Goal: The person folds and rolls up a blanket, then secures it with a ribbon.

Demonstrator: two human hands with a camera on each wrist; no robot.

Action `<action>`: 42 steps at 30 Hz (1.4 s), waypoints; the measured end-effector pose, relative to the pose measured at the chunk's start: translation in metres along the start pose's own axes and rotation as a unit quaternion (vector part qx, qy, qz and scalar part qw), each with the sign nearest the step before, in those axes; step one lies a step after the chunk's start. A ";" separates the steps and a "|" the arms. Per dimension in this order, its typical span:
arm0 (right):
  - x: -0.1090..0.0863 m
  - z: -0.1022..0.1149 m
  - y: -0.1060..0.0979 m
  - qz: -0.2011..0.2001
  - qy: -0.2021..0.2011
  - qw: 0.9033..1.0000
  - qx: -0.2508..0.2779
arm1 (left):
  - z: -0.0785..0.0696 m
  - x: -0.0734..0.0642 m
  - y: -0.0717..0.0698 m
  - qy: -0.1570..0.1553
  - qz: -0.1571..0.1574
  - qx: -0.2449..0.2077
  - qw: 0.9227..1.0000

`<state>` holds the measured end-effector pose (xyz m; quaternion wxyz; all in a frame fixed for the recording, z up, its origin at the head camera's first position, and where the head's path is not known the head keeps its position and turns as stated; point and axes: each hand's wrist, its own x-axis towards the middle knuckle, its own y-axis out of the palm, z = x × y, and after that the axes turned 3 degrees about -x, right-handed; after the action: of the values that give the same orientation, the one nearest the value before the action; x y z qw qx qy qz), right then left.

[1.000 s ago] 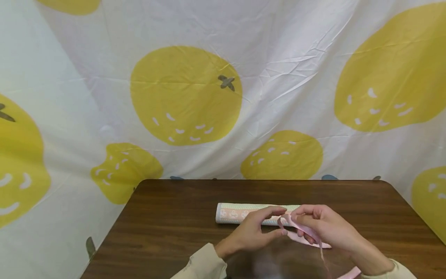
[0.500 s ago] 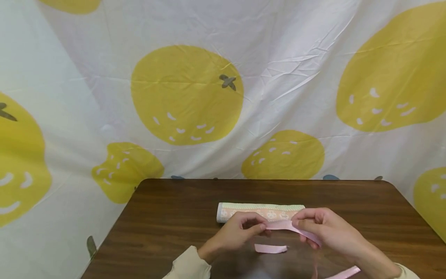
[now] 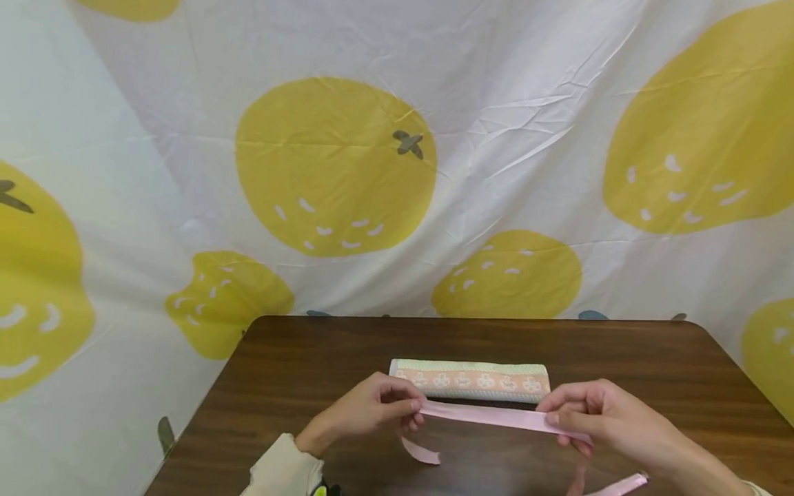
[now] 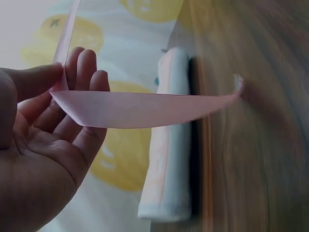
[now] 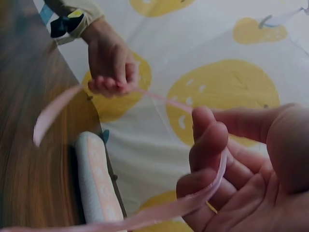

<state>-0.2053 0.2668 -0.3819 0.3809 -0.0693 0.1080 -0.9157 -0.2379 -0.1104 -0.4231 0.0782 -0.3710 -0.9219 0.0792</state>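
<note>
A pink ribbon [image 3: 484, 415] runs nearly straight between my two hands in the head view. My left hand [image 3: 375, 408] pinches it between thumb and fingers, and a short end dangles below that hand. In the left wrist view this loose end of ribbon [image 4: 145, 110] crosses the fingers of the left hand [image 4: 58, 121]. My right hand [image 3: 611, 420] pinches the ribbon at the other side, and in the right wrist view its tail [image 5: 164, 211] trails down from the right hand [image 5: 241, 169]. Behind the ribbon lies a rolled towel [image 3: 471, 380] with white flowers on a peach band.
The brown wooden table [image 3: 310, 351] ends at a white cloth backdrop [image 3: 347, 41] printed with yellow fruit. Near the table's front right, more of the pink ribbon's tail [image 3: 620, 485] shows. A dark wristband [image 5: 67, 23] sits on the left sleeve.
My left hand has moved left, away from the right hand, drawing out a longer straight stretch of ribbon. The right hand has shifted slightly right. The towel is now less covered by the hands.
</note>
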 end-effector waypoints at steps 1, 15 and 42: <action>-0.002 -0.001 -0.001 0.009 -0.007 1.000 0.006 | 0.000 -0.003 -0.004 -0.004 -0.002 0.004 1.000; -0.025 -0.009 -0.023 0.086 -0.064 0.991 0.084 | 0.008 -0.037 -0.039 -0.091 -0.067 -0.045 0.993; -0.063 -0.077 -0.093 0.086 0.005 0.996 0.018 | 0.052 -0.087 -0.087 -0.132 -0.100 -0.037 0.985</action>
<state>-0.2412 0.3867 -0.4356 0.4587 -0.0483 0.0988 -0.8817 -0.2446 -0.2373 -0.4639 -0.0508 -0.2654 -0.9590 0.0848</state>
